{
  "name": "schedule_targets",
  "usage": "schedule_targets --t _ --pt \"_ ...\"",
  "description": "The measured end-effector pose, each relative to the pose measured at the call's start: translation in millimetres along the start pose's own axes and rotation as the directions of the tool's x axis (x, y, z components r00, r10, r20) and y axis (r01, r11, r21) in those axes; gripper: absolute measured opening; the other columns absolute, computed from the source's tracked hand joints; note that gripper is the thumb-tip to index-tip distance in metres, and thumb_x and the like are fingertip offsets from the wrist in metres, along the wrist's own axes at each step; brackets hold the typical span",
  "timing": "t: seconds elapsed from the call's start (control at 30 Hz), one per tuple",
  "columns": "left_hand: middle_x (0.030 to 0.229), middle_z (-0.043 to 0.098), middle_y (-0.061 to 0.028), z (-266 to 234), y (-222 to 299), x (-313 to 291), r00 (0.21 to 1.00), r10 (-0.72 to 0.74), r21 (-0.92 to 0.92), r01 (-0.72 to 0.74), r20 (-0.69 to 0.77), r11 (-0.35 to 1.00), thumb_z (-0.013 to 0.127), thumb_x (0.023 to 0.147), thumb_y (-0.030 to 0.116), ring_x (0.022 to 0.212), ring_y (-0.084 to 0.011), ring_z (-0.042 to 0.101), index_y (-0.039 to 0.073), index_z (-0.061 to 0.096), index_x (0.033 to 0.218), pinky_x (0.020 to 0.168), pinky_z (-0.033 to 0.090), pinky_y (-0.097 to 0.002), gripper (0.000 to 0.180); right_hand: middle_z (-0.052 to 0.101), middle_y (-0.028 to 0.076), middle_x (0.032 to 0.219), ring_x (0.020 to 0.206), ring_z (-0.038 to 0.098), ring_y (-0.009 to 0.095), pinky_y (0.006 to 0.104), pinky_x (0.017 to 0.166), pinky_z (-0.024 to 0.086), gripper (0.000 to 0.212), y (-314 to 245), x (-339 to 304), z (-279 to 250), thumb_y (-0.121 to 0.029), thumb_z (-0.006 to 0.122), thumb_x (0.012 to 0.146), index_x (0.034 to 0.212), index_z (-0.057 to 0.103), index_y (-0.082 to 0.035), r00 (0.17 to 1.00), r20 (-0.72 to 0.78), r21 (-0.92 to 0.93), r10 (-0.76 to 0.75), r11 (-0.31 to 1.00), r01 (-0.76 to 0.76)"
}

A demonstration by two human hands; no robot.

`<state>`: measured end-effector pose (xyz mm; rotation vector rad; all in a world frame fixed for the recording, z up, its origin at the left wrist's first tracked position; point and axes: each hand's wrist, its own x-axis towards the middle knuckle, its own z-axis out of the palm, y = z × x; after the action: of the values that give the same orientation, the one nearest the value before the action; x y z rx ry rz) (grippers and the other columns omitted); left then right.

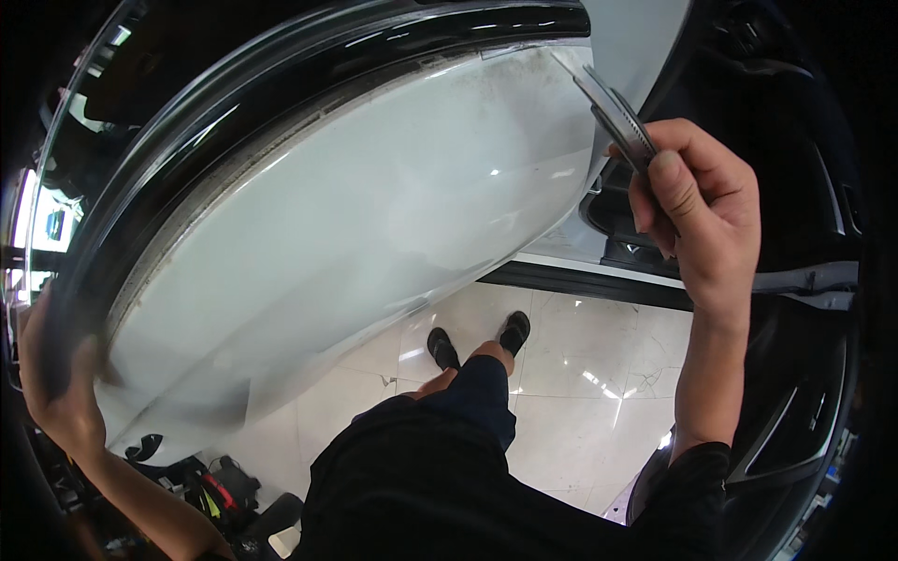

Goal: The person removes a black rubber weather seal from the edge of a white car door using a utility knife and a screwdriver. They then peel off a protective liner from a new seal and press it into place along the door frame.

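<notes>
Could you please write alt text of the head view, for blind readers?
A person's right hand holds a slim metal tool near the dirty edge of a white car panel; the blurred left hand is around its black trim. Below is a tiled floor.

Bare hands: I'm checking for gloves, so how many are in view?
2. The right hand, upper right, grips a slim metal tool; the left hand, far left, is at the white panel's left end, blurred, some fingers possibly hidden. No other hand shows.
</notes>
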<state>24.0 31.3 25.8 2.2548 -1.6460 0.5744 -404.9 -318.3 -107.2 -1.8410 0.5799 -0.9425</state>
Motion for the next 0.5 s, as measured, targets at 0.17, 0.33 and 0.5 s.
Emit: schedule_targets --t 0.17,0.33,0.5 --pt "0.134 0.064 -0.0122 1.5 -3.8 -2.9 0.997 0.022 -0.025 -0.024 -0.069 0.999 0.068 0.083 -0.009 0.122 -0.0242 0.064 -0.003 0.061 0.142 0.109 0.047 -0.0359 0.060 0.065 0.005 0.068 0.048 0.057 0.007 0.0168 0.046 0.043 0.029 2.0 17.1 18.1 -0.025 0.058 0.108 0.107 0.071 0.001 1.000 0.000 0.103 0.026 0.994 -0.026" --pt "0.143 0.062 -0.0150 -10.9 -15.4 -7.3 1.000 0.006 -0.037 -0.005 0.017 0.999 0.071 0.092 0.002 0.130 -0.0268 0.061 -0.001 0.059 0.146 0.115 0.045 -0.0407 0.055 0.064 0.007 0.070 0.051 0.064 0.010 0.0182 0.050 0.050 0.027 -12.5 28.7 16.1 -0.023 0.060 0.103 0.097 0.067 0.002 0.977 0.160 0.165 0.139 0.972 -0.165" --pt "0.144 0.062 -0.0156 -9.0 -21.9 -9.8 1.000 -0.010 -0.044 0.011 0.020 0.999 0.070 0.093 0.003 0.130 -0.0274 0.062 -0.001 0.058 0.146 0.116 0.045 -0.0419 0.054 0.062 0.007 0.071 0.048 0.062 0.011 0.0197 0.047 0.048 0.030 -22.7 26.3 25.9 -0.027 0.063 0.098 0.092 0.065 0.003 0.971 0.148 0.155 0.188 0.965 -0.211"
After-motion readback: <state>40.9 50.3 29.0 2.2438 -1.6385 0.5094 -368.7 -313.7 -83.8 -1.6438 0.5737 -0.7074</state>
